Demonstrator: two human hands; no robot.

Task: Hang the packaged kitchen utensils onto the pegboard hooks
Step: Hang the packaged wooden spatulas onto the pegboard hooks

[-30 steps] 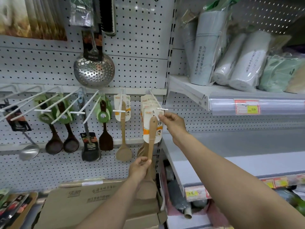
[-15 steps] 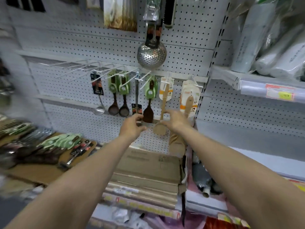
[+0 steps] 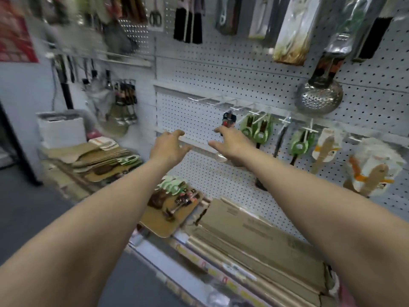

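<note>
**Both hands empty in front of the pegboard**

Landmark: the steel skimmer (image 3: 318, 97), which hangs high on the pegboard (image 3: 221, 72).

Far left of the skimmer and lower, a blurred stack of packaged utensils (image 3: 106, 160) lies flat.

Your left hand (image 3: 169, 147) reaches out, left of the skimmer and below its level. Its fingers are spread and loosely bent, and it holds nothing.

Further below the skimmer, under that hand, a second batch of carded utensils (image 3: 174, 196) lies on a cardboard tray (image 3: 155, 224).

Bare white hooks (image 3: 212, 101) project from the board, left of the skimmer at about its level.

Your right hand (image 3: 230, 142), nearer the skimmer, is also spread and empty. Its fingertips lie in front of a black-and-red carded utensil (image 3: 229, 120) that hangs on a hook. You cannot tell whether they touch it.

Green-carded spoons (image 3: 256, 129) hang below and left of the skimmer.

Flat cardboard boxes (image 3: 254, 235) lie well below it.

Packaged wooden spatulas (image 3: 374, 173) hang below and right of the skimmer.
</note>
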